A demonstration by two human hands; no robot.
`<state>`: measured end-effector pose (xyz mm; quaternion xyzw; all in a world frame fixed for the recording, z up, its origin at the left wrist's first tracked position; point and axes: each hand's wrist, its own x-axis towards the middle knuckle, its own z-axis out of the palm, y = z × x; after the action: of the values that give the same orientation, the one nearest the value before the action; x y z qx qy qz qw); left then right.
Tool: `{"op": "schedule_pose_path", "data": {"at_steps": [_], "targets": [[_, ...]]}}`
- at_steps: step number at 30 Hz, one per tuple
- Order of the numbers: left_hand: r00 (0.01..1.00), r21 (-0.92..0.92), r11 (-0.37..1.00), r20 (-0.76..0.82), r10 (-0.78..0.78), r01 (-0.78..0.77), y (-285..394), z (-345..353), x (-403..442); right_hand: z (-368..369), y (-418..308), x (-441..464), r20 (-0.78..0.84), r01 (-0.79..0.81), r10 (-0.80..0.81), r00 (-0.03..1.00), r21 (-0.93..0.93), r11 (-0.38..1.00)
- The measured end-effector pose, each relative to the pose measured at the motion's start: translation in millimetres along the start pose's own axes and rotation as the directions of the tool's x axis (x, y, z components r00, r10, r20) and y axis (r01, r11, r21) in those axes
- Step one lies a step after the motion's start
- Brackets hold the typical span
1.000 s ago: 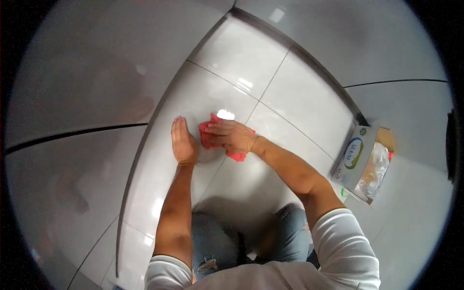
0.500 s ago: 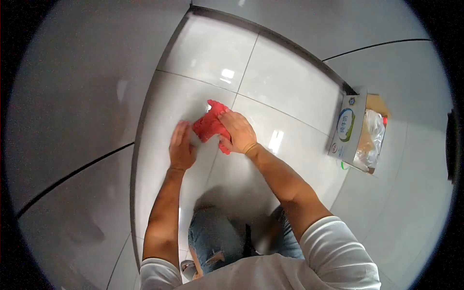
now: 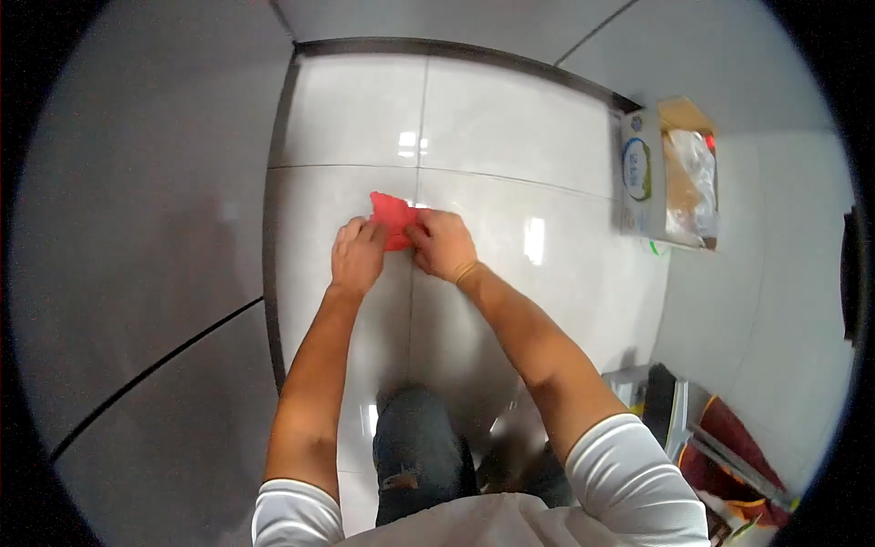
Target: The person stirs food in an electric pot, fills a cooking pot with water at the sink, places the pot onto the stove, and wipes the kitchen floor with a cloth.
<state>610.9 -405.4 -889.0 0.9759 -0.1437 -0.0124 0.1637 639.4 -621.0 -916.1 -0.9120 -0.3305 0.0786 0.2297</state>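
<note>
A red cloth (image 3: 392, 213) is bunched up above or against the white tiled floor, between my two hands. My left hand (image 3: 358, 257) grips its left edge, with the fingers curled and the thumb against the cloth. On the other side, my right hand (image 3: 445, 244) pinches the right edge, its thumb and fingers closed on the fabric. Part of the cloth is hidden behind my fingers. I cannot tell whether its underside touches the tiles.
Grey walls with a dark skirting strip (image 3: 474, 62) enclose the glossy floor (image 3: 510, 118). A milk carton box (image 3: 638, 169) holding a clear plastic bag (image 3: 690, 178) stands at the right wall. A brush (image 3: 660, 401) and dark red cloth (image 3: 734, 433) lie at lower right.
My left hand has come from beside the cloth to grip it. The right hand has gone from lying over the cloth to pinching its edge. The camera view has turned.
</note>
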Motion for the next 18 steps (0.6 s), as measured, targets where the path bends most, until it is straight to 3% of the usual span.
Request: {"op": "schedule_pose_path", "data": {"at_steps": [4,6,8,10,14,18], "targets": [[0.997,0.082,0.995,-0.039,0.065,-0.062,26.7,28.9,-29.9,-5.8,-29.1,-60.1,-0.038,-0.195,0.192,0.981,-0.109,0.975],[0.991,0.125,0.991,-0.115,0.065,-0.050,55.5,33.1,-42.9,-15.0,-35.0,-77.2,-0.011,-0.193,0.194,0.981,-0.188,0.963],[0.996,-0.024,0.997,-0.050,0.068,-0.069,72.7,42.5,-46.9,-20.5,-39.8,-86.3,-0.015,-0.187,0.189,0.982,-0.221,0.957],[0.999,-0.133,0.991,0.032,-0.015,0.019,89.4,44.5,-48.0,-17.7,-26.0,-76.7,0.070,-0.112,0.135,0.988,-0.266,0.957],[0.981,-0.013,0.982,-0.038,-0.188,0.188,55.5,38.5,-13.8,-21.5,6.9,-9.6,0.056,0.104,-0.090,0.994,-0.337,0.936],[0.961,0.124,0.958,-0.137,-0.240,0.257,-4.0,42.6,25.2,-7.3,17.1,71.5,0.098,0.168,-0.141,0.985,-0.374,0.912]]}}
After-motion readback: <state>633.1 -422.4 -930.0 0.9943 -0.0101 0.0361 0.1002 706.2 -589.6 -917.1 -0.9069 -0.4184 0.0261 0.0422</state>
